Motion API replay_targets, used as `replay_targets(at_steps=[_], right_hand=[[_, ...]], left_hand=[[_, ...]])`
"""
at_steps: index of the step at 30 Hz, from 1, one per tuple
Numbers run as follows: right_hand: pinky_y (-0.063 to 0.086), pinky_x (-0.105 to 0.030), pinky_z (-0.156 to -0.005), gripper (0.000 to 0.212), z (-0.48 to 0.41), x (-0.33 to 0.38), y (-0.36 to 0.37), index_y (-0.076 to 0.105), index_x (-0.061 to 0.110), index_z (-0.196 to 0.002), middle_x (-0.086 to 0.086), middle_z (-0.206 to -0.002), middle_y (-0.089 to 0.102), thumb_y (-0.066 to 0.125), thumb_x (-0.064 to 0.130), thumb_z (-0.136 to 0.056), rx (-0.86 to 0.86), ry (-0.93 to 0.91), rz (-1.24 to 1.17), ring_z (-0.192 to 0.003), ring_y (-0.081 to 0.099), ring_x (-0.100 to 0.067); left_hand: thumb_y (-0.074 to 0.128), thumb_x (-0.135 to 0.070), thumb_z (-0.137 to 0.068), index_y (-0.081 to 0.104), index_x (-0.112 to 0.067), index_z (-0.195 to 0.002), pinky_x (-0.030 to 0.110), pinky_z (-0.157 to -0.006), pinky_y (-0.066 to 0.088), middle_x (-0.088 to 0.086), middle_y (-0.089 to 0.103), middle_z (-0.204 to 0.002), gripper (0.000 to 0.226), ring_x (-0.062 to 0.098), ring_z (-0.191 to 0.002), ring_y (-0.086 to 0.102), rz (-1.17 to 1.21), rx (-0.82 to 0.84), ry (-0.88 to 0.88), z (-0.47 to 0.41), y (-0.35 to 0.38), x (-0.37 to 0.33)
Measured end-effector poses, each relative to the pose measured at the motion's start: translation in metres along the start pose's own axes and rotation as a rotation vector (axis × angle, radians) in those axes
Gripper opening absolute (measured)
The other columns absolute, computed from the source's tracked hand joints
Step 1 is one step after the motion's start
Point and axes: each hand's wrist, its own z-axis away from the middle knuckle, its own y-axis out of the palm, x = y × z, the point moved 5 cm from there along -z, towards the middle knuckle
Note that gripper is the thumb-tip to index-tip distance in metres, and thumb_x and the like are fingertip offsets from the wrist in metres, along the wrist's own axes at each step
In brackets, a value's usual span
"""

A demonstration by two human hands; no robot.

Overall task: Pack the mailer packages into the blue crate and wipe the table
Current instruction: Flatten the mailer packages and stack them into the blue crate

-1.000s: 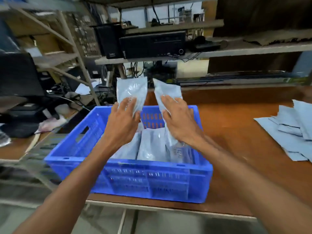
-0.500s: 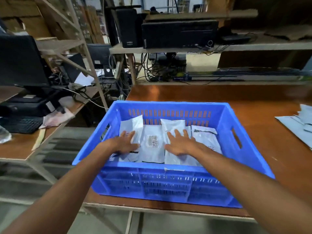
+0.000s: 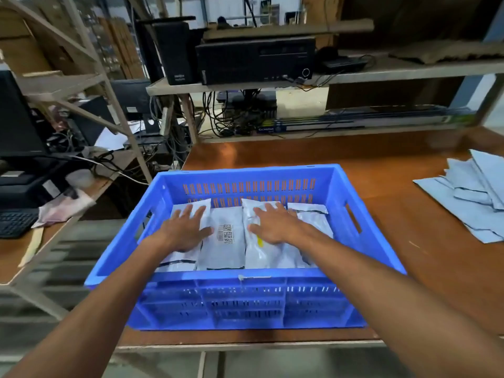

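The blue crate [image 3: 362, 236] stands on the brown table [image 3: 425, 271] at its front left corner. Several white mailer packages lie flat side by side inside it. My left hand [image 3: 185, 230] rests palm down, fingers spread, on the leftmost package [image 3: 196, 208]. My right hand [image 3: 275, 225] lies flat on another package [image 3: 259, 255] right of centre. Between them sits a package with a barcode label [image 3: 225, 241]. A fourth package [image 3: 313, 216] lies at the crate's right side. Neither hand grips anything.
A loose pile of pale blue mailer bags [image 3: 474, 197] lies on the table's right edge. Behind the table runs a shelf with black computer units [image 3: 256, 61] and cables. To the left stands a lower desk with a keyboard [image 3: 13, 222] and a metal rack.
One second ago each hand held a package upright above the crate. Both packages now lie flat inside, and my hands press on them with the fingers spread.
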Motion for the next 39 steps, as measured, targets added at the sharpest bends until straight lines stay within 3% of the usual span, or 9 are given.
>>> replay_targets(at_steps=[3, 8, 16, 20, 23, 26, 29, 33, 39], right_hand=[[0.034, -0.048, -0.104, 0.045, 0.023, -0.033, -0.063, 0.051, 0.019, -0.132, -0.006, -0.134, 0.055, 0.046, 0.044, -0.095, -0.451, -0.100, -0.041, -0.129, 0.044, -0.031], [0.044, -0.045, -0.099, 0.044, 0.083, -0.164, -0.126, 0.057, 0.022, -0.130, -0.004, -0.132, 0.062, 0.052, 0.028, -0.086, -0.741, 0.020, -0.109, -0.121, 0.055, -0.029], [0.047, -0.043, -0.097, 0.039, 0.190, -0.465, -0.053, 0.061, 0.023, -0.125, -0.011, -0.125, 0.066, 0.059, 0.025, -0.087, -0.658, 0.525, -0.259, -0.117, 0.058, -0.033], [0.043, -0.046, -0.103, 0.053, 0.223, -0.567, 0.019, 0.049, 0.024, -0.141, -0.007, -0.140, 0.056, 0.050, 0.043, -0.091, -0.520, 0.571, -0.230, -0.127, 0.051, -0.030], [0.032, -0.050, -0.112, 0.062, 0.221, -0.602, 0.056, 0.028, 0.039, -0.152, 0.001, -0.160, 0.029, 0.024, 0.059, -0.093, -0.341, 0.487, 0.005, -0.145, 0.029, -0.026], [0.019, -0.047, -0.119, 0.065, 0.215, -0.624, 0.070, 0.010, 0.046, -0.153, 0.005, -0.165, 0.010, -0.004, 0.057, -0.090, -0.297, 0.447, 0.126, -0.151, 0.011, -0.024], [0.018, -0.044, -0.117, 0.051, 0.214, -0.640, 0.076, 0.009, 0.049, -0.153, 0.009, -0.165, 0.006, 0.009, 0.052, -0.102, -0.384, 0.534, 0.081, -0.151, 0.010, -0.021], [0.022, -0.048, -0.113, 0.051, 0.209, -0.640, 0.079, 0.013, 0.046, -0.153, 0.009, -0.165, 0.007, 0.019, 0.052, -0.103, -0.401, 0.597, 0.021, -0.149, 0.015, -0.022], [0.026, -0.052, -0.109, 0.056, 0.210, -0.611, 0.078, 0.017, 0.036, -0.154, 0.002, -0.163, 0.018, 0.022, 0.052, -0.101, -0.328, 0.599, -0.003, -0.144, 0.026, -0.027]], left_hand=[[0.043, -0.056, -0.097, 0.020, -0.021, -0.155, 0.050, -0.116, 0.026, 0.014, 0.021, -0.160, 0.072, 0.039, -0.143, 0.025, 0.078, -0.270, 0.152, -0.004, -0.040, -0.065], [0.052, -0.043, -0.097, 0.038, -0.015, -0.146, 0.048, -0.107, 0.037, 0.020, 0.041, -0.143, 0.059, 0.043, -0.125, 0.044, 0.179, -0.460, 0.469, -0.008, -0.080, -0.241], [0.050, -0.049, -0.096, 0.036, -0.016, -0.145, 0.049, -0.108, 0.036, 0.019, 0.045, -0.142, 0.061, 0.041, -0.130, 0.043, 0.122, -0.188, 0.675, -0.027, -0.022, -0.542], [0.046, -0.049, -0.098, 0.032, -0.014, -0.149, 0.049, -0.111, 0.033, 0.017, 0.036, -0.151, 0.064, 0.039, -0.138, 0.036, 0.084, -0.007, 0.716, -0.047, 0.041, -0.634], [0.045, -0.050, -0.098, 0.021, -0.014, -0.155, 0.046, -0.117, 0.026, 0.014, 0.020, -0.161, 0.071, 0.035, -0.146, 0.024, 0.099, 0.067, 0.682, -0.070, 0.073, -0.681], [0.041, -0.053, -0.099, 0.002, -0.014, -0.158, 0.044, -0.122, 0.012, 0.009, -0.001, -0.165, 0.080, 0.030, -0.152, 0.004, 0.073, 0.072, 0.669, -0.090, 0.091, -0.719], [0.035, -0.059, -0.098, -0.015, -0.016, -0.156, 0.050, -0.122, 0.004, 0.005, -0.018, -0.164, 0.087, 0.028, -0.152, -0.010, 0.032, 0.086, 0.659, -0.108, 0.106, -0.741], [0.025, -0.069, -0.095, -0.022, -0.028, -0.153, 0.053, -0.122, 0.002, 0.001, -0.019, -0.164, 0.085, 0.023, -0.152, -0.010, -0.003, 0.062, 0.660, -0.118, 0.118, -0.742], [0.019, -0.072, -0.094, 0.004, -0.039, -0.156, 0.047, -0.123, 0.001, -0.006, 0.003, -0.166, 0.072, 0.016, -0.152, -0.001, 0.047, 0.046, 0.627, -0.101, 0.115, -0.679]])
